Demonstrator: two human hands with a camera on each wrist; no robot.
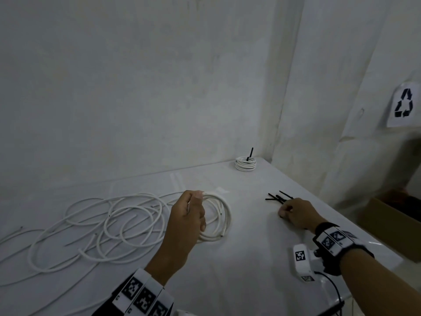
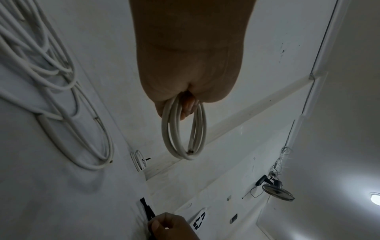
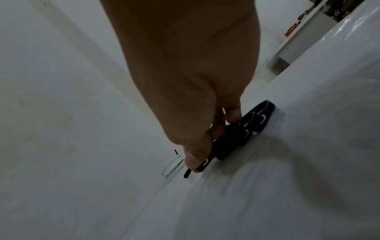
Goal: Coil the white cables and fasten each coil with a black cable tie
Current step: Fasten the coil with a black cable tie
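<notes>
My left hand (image 1: 197, 208) holds a small coil of white cable (image 1: 224, 216) upright above the white table (image 1: 239, 270), fingers curled round several turns. The left wrist view shows the coil (image 2: 183, 134) hanging from the fingertips (image 2: 188, 107), a cut end at its bottom. Loose white cables (image 1: 109, 226) sprawl to the left. My right hand (image 1: 284, 212) is down on a small pile of black cable ties (image 1: 278, 198). In the right wrist view its thumb and fingers (image 3: 197, 155) pinch one black tie (image 3: 228, 138) from the pile. A finished coil (image 1: 245, 164) with a black tie sticking up sits at the far corner.
A wall runs close behind the table. The table's right edge drops off beside a brown cardboard box (image 1: 391, 226). A recycling sign (image 1: 403, 105) hangs on the right wall. A small fan (image 2: 277, 191) is mounted there too.
</notes>
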